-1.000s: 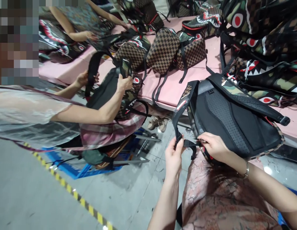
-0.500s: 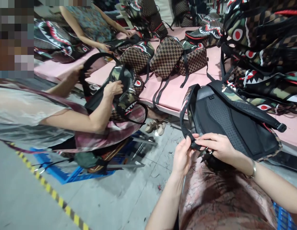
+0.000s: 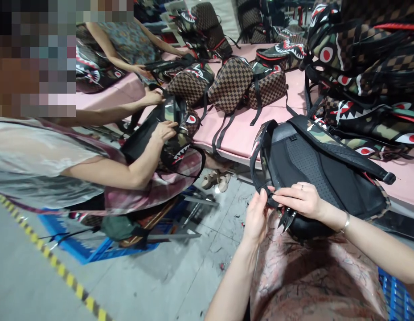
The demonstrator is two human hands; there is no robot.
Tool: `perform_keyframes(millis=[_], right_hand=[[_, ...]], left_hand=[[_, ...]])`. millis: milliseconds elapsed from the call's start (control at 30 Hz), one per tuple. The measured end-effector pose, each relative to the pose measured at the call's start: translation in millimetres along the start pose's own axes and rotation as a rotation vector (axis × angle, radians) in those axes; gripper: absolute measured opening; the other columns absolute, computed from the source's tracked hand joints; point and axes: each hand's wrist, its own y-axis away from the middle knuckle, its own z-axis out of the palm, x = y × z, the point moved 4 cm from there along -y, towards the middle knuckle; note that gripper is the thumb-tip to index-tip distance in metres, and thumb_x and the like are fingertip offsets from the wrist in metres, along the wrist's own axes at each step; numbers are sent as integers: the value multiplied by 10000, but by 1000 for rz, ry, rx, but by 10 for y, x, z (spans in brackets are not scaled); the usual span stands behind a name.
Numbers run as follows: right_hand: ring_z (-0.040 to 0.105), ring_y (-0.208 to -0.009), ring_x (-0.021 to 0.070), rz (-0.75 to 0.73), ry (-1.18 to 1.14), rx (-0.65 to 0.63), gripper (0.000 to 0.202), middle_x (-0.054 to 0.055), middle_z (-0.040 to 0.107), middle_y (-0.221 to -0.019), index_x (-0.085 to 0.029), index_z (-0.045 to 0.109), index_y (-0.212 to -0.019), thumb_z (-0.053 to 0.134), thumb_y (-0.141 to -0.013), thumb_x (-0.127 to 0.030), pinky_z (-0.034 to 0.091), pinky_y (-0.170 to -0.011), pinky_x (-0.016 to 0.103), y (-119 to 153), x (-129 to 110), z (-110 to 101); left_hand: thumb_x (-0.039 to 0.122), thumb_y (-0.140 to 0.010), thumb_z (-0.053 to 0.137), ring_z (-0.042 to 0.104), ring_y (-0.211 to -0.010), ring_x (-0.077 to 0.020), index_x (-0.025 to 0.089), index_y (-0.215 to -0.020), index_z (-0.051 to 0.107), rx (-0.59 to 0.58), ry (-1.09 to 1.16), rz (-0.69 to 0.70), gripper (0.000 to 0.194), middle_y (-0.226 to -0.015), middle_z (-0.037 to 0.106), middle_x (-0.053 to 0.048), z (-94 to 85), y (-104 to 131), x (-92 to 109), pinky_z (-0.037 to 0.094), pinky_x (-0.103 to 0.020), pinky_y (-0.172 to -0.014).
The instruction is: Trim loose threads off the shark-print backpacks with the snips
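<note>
Beside the table [image 3: 240, 133], left hand [image 3: 256, 218] and right hand [image 3: 302, 200] pinch the strap [image 3: 253, 169] of a backpack [image 3: 310, 165], contents hidden.

Side by side on the strap [image 3: 254, 169]: left grip [image 3: 256, 217] and right grip [image 3: 302, 200]. Just beneath the right grip: snips [image 3: 288, 220]. Right of the grips and ahead: backpack [image 3: 313, 162], far end over the near edge of the table [image 3: 238, 133]. Well ahead, on the table: row of bags [image 3: 231, 84]. Ahead to the right, beyond the backpack: pile of bags [image 3: 367, 78]. Left of the grips: co-worker [image 3: 36, 154], with second backpack [image 3: 140, 138] in front. Farther ahead-left: another person [image 3: 126, 42]. Ahead-left, low by the table edge: shoes [image 3: 216, 180]. Left, below the co-worker: crate [image 3: 98, 250]. Farther left, along the floor [image 3: 180, 263]: tape line [image 3: 59, 269].
</note>
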Motion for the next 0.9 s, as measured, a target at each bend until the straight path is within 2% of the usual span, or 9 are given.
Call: perform_keyframes(millis=[67, 167, 300, 367, 433, 500, 600, 800, 900], right_hand=[[580, -709, 114, 43, -57, 9, 165, 36, 676, -931, -217, 642, -948, 503, -864, -187, 426, -615, 243, -45, 11, 9], [575, -770, 117, 273, -232, -30, 171, 52, 610, -911, -188, 635, -829, 470, -854, -151, 444, -660, 227, -121, 74, 58], [540, -764, 114, 538, -446, -85, 171, 40, 516, -856, -162, 586, -722, 461, -791, -67, 441, -684, 218, -203, 113, 150], [530, -770, 120, 590, -468, -93, 168, 31, 501, -848, -164, 575, -716, 466, -753, -41, 432, -689, 222, -226, 99, 189], [522, -768, 123, 625, -452, -97, 184, 28, 493, -859, -168, 571, -718, 457, -724, -23, 423, -684, 224, -227, 82, 225], [514, -759, 124, 646, -423, -99, 197, 28, 487, -866, -170, 568, -724, 447, -705, -15, 416, -675, 225, -213, 69, 248], [501, -737, 122, 660, -392, -114, 196, 33, 478, -883, -169, 562, -738, 439, -704, -19, 408, -649, 221, -197, 68, 244], [484, -756, 123, 640, -462, -250, 162, 31, 484, -876, -166, 545, -714, 435, -751, -53, 397, -680, 237, -227, 100, 191], [461, -673, 112, 816, -651, -260, 155, 12, 478, -741, -159, 485, -641, 471, -794, -176, 388, -625, 235, -171, 157, 238]], left_hand=[[425, -712, 655, 588, -637, -100, 140, -897, 597, 4, -4, 12, 345, -745, 617, -12, -4, -13, -39, 492, -215, -621], [405, -739, 629, 608, -744, -123, 166, -958, 539, 67, -39, 128, 337, -917, 612, -47, -26, -27, -101, 510, -242, -670], [342, -763, 610, 537, -1071, -191, 272, -1127, 411, 332, -233, 557, 420, -1230, 475, -79, -122, 92, -88, 520, -264, -726], [319, -756, 620, 475, -1161, -216, 254, -1060, 480, 388, -459, 729, 341, -1313, 400, -87, -142, 182, -60, 515, -286, -772], [309, -724, 656, 492, -1139, -237, 208, -927, 566, 401, -716, 802, 244, -1309, 407, -101, -161, 238, -28, 512, -320, -798], [308, -692, 685, 531, -1079, -242, 186, -858, 614, 412, -915, 810, 218, -1219, 489, -109, -196, 255, 16, 506, -363, -823], [311, -699, 672, 546, -1045, -237, 188, -851, 656, 365, -1003, 780, 196, -1106, 564, -100, -237, 229, 86, 473, -410, -884], [301, -662, 691, 486, -1120, -252, 189, -797, 693, 172, -680, 506, 175, -1123, 513, -103, -214, 123, 52, 469, -355, -868], [274, -650, 700, 468, -1137, -240, 190, -731, 701, 148, -538, 445, 117, -1137, 511, -83, -190, 102, 13, 399, -356, -953]])
